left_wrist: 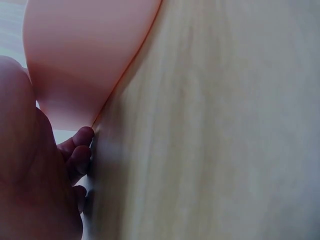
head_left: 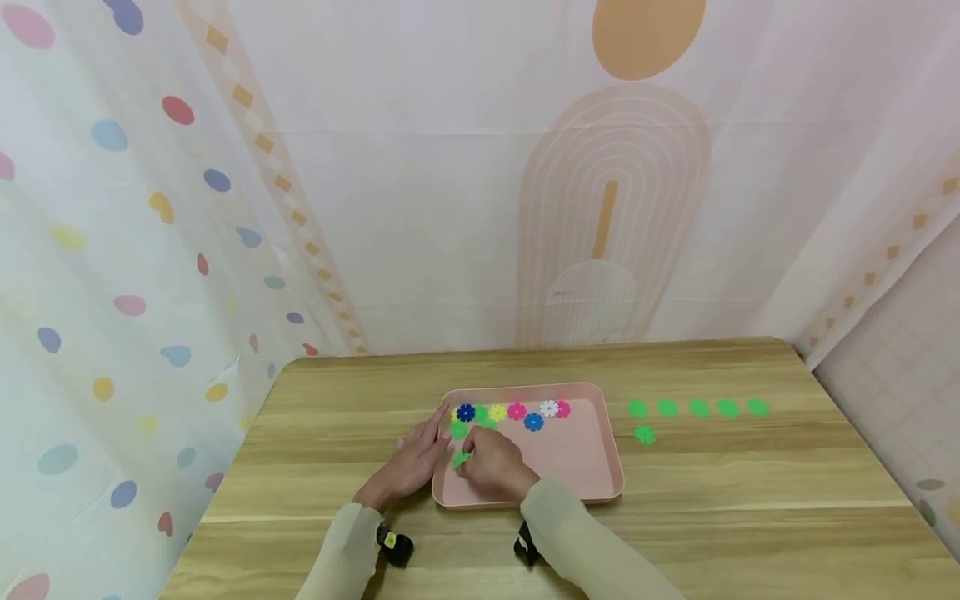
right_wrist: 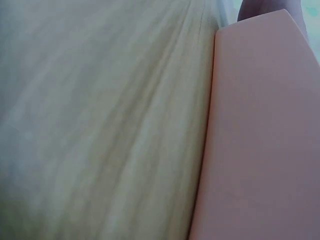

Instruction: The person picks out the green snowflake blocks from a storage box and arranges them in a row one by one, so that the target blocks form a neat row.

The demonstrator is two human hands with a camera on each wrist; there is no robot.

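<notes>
In the head view my right hand [head_left: 493, 460] is over the left part of a pink tray [head_left: 573, 462], fingers curled, and pinches a green snowflake disc [head_left: 459, 459] at its fingertips. My left hand [head_left: 411, 462] rests along the tray's left side with fingers extended toward the far corner. The left wrist view shows its fingers [left_wrist: 80, 157] low beside the tray's outer wall [left_wrist: 85, 60]. Further green discs [head_left: 458, 430] lie in the tray near my right hand, one partly covered by it. The right wrist view catches mostly the tray's near wall [right_wrist: 265, 125].
Along the tray's far side lie a dark blue disc [head_left: 466, 412], a yellow one [head_left: 497, 412], pink ones [head_left: 516, 412], a white one [head_left: 549, 408] and a lighter blue one [head_left: 533, 422]. Several green discs [head_left: 698, 407] form a row right of the tray on the wooden table [head_left: 712, 500].
</notes>
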